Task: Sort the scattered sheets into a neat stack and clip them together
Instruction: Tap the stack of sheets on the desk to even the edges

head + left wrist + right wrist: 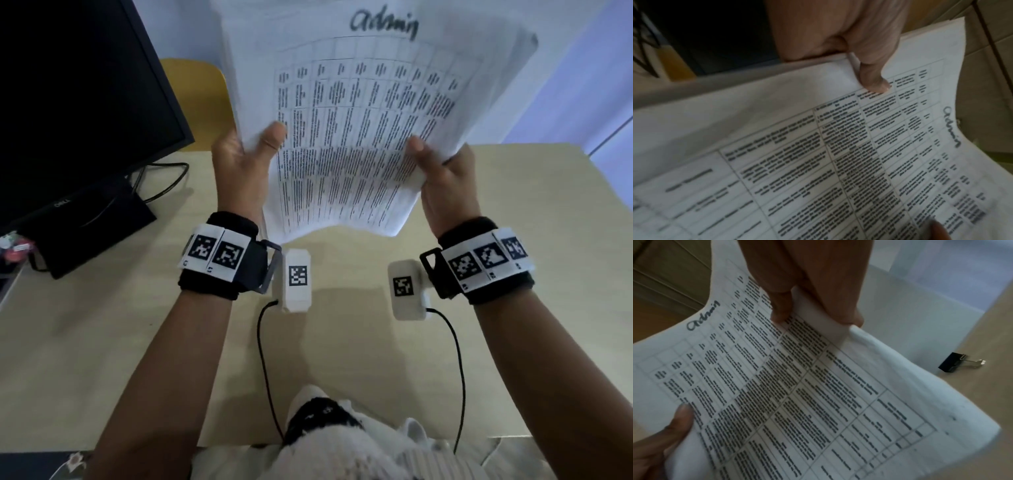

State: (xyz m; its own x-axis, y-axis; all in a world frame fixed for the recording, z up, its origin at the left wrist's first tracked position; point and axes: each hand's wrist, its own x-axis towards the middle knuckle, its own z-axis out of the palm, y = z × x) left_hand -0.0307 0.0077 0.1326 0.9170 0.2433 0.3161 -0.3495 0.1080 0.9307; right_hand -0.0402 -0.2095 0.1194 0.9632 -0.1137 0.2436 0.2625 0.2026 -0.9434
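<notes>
A bundle of white sheets (359,120) with a printed table and the handwritten word "admin" at the top is held up above the beige table (102,342), bowed in the middle. My left hand (250,154) grips its left edge, thumb on the front page. My right hand (435,171) grips the right edge the same way, thumb on top. The left wrist view shows the left thumb (875,78) pressing the sheets (818,162). In the right wrist view the right hand (813,305) pinches the sheets (797,394), and a black binder clip (953,362) lies on the table beyond them.
A black Dell monitor (78,102) and its stand (89,226) with cables occupy the left rear of the table. A yellow chair back (202,99) shows behind the table. Bare tabletop lies under and in front of the hands.
</notes>
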